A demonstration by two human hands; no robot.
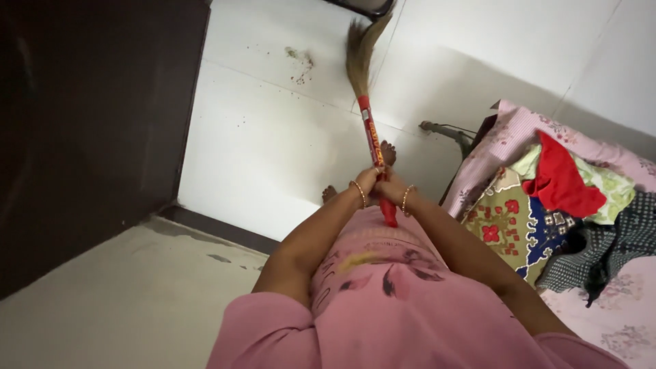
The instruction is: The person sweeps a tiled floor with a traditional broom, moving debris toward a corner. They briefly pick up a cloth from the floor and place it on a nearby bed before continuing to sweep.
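A broom [372,140] with a red handle and tan grass bristles [359,51] points away from me across the white tiled floor. Both hands grip its handle close together in front of my pink shirt. My left hand [367,180] holds the handle on the left side, and my right hand [391,188] wraps it just beside, with the handle's red end poking out below. Each wrist wears a thin gold bangle. The bristle tip touches the floor near a small patch of dirt [301,65]. My bare toes [387,152] show beyond the hands.
A dark wooden door [96,123] stands at the left. A bed [615,314] with a pink floral sheet and a pile of clothes, including a red cloth [562,181], fills the right side. A grey raised threshold [130,301] lies at lower left.
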